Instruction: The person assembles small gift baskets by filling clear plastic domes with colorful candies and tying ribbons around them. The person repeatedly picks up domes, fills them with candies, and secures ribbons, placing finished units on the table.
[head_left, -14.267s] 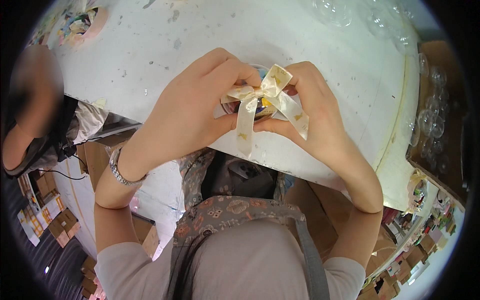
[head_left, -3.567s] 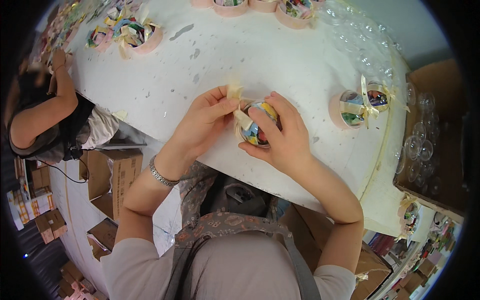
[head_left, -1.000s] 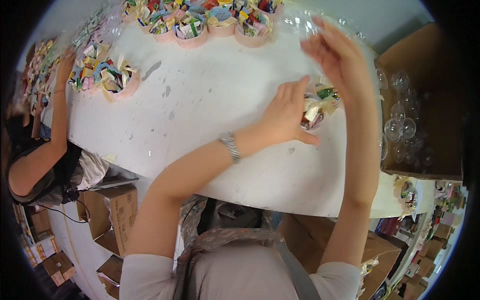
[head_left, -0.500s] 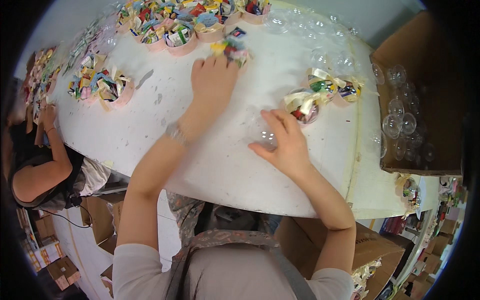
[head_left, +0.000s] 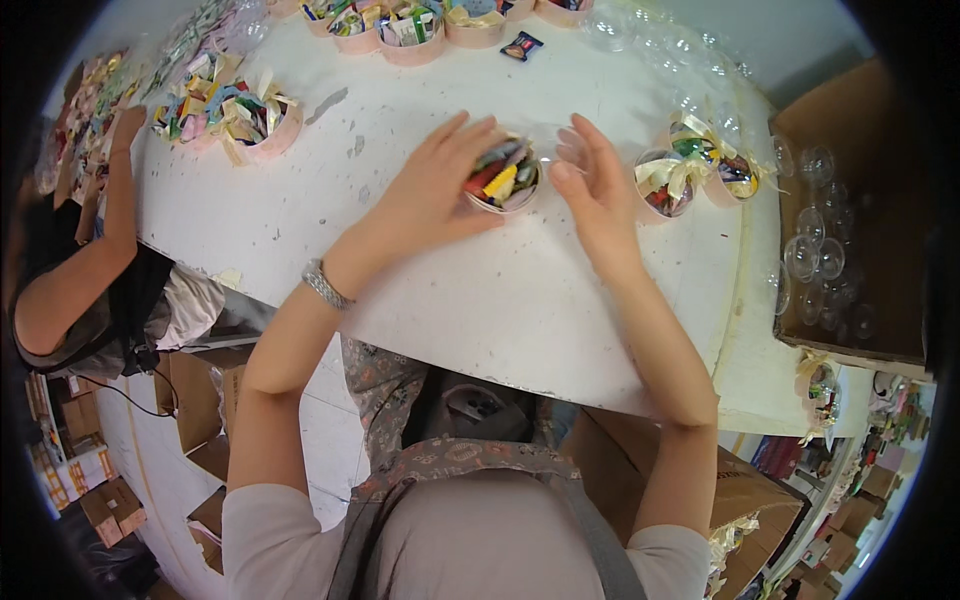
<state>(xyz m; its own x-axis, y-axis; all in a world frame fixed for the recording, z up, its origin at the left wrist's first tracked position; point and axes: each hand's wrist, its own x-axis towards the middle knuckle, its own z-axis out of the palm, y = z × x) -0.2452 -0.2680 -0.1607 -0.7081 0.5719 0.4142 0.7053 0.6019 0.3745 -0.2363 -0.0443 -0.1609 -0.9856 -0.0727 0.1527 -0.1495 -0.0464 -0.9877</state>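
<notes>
The round box point(head_left: 512, 209), farther up the table point(head_left: 450, 290) half a second ago, now stands nearer, between the hands. Wall pale pink; contents crowded wrapped pieces point(head_left: 500, 184), red, yellow, green. Left hand point(head_left: 418, 188): fingers and thumb clamped around the box's left side. Right hand point(head_left: 603, 198): thumb and fingers curved, beside a faint clear dome point(head_left: 546, 136); grip on it cannot be determined.

Mixes gloss with matt.
Shows shiny wrappers point(head_left: 500, 178) in a smooth tub point(head_left: 506, 208) at twelve o'clock, clear-plastic domes point(head_left: 610, 32) at one, satiny ribbon point(head_left: 678, 186) at two, matt cardboard box point(head_left: 872, 180) at three, cloth apron point(head_left: 465, 456) at six.
</notes>
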